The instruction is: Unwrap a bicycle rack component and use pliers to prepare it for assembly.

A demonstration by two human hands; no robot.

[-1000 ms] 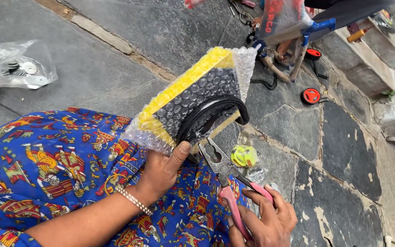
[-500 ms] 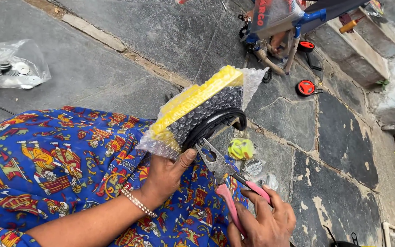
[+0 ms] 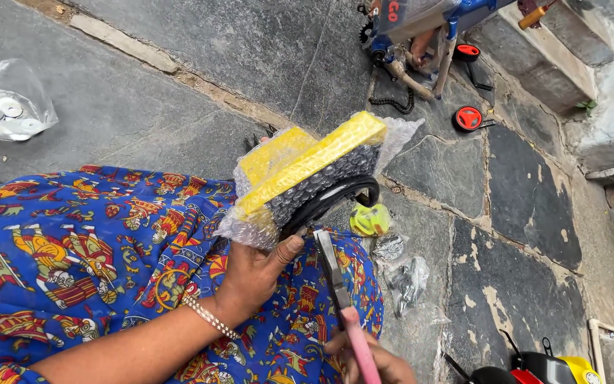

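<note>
- Left hand [image 3: 254, 274] was clamped on a yellow-and-black part wrapped in clear bubble wrap [image 3: 307, 178], held up over the lap in blue patterned fabric [image 3: 87, 242].
- Right hand [image 3: 371, 363] was closed on pink-handled metal pliers [image 3: 339, 291]; their tips sat at the black rubber ring [image 3: 335, 199] on the part's underside.
- Small clear plastic bags of hardware [image 3: 403, 277] lay on the grey stone floor [image 3: 179, 135], just beside the knee.

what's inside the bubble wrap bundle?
Through the bubble wrap held by the left hand: a yellow part on top and a black part below it, black loop poking out. The wrap blurs the rest; far side hidden.
</note>
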